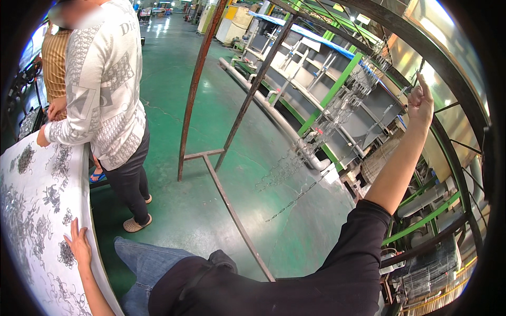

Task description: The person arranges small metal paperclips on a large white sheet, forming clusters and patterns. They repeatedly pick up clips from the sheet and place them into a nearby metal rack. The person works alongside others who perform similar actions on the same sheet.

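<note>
Right hand [420,102] raised, fingers pinched on a thin chain [337,113]; snag risk on the frame [448,68] just above. Left hand [79,245] flat, open on table [31,221].

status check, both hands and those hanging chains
Left hand flat on white table edge. Right hand raised at hanging chains, grip unclear. Two people by table.

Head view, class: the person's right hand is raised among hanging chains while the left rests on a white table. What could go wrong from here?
1. The right hand is up among the hanging chains; fingers could probably get caught or pinched in the links.
2. The left hand lies on the edge of the white table, near piled small metal parts that it might knock off.
3. The rusty frame stands on the floor close by, a possible trip hazard.
</note>
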